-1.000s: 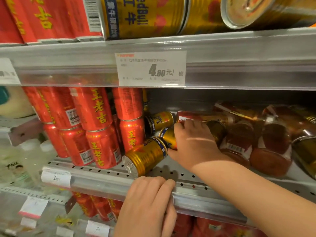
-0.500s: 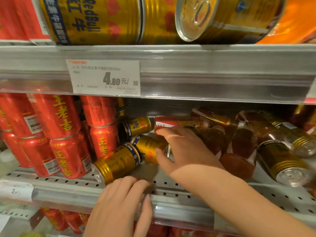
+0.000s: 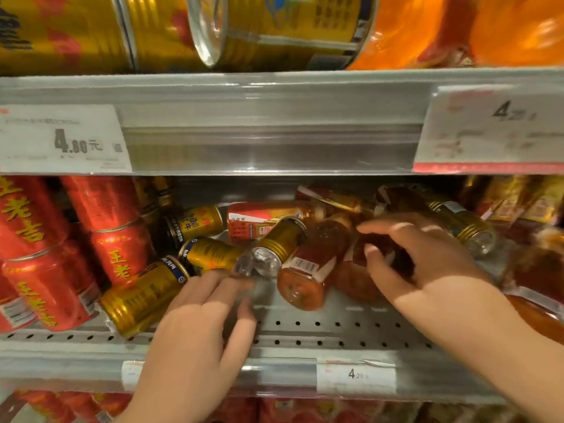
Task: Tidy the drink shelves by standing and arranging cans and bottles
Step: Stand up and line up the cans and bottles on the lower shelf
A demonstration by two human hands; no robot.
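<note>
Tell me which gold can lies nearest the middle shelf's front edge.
The gold can beside the red cans, left of your left hand; others lie farther back.

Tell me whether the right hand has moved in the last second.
Yes. The right hand has shifted rightward, away from the stacked red cans and the gold cans it touched, and now curls over a dark red bottle.
</note>
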